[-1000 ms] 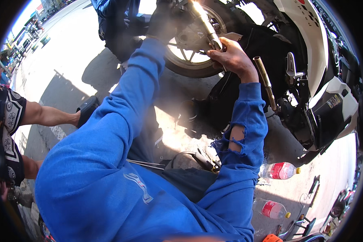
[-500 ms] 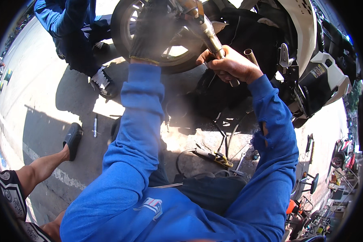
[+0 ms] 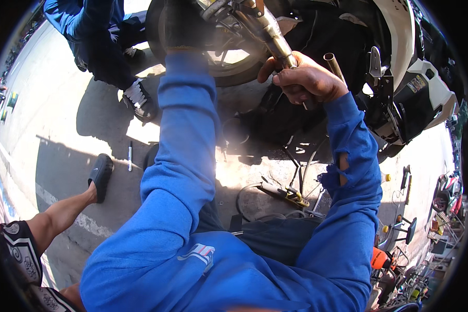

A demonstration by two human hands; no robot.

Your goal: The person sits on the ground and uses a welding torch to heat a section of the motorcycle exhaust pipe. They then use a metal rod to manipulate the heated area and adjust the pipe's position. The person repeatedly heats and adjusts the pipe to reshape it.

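My left hand (image 3: 187, 25), in a dark work glove, reaches up in front of a motorcycle wheel (image 3: 156, 31). It is dark and blurred, so its fingers and anything in them cannot be made out. Bare and closed, my right hand (image 3: 313, 78) wraps the lower end of a slanting metal tube (image 3: 276, 39) beside the wheel. A small bright metal tip (image 3: 305, 105) pokes out beneath that hand. Just right of it stands the open end of a second metal pipe (image 3: 334, 63).
White and black motorcycle bodywork (image 3: 395, 31) fills the upper right. On the ground below lie a yellow-ended tool (image 3: 296, 198), hoses and a white marker-like stick (image 3: 130, 156). A person in blue (image 3: 96, 31) is at upper left; another person's sandalled foot (image 3: 101, 179) is at left.
My left hand has shifted upward along the wheel. My right hand stays closed at the tube's end, turned slightly, and less metal shows below it. The whole view has shifted a little.
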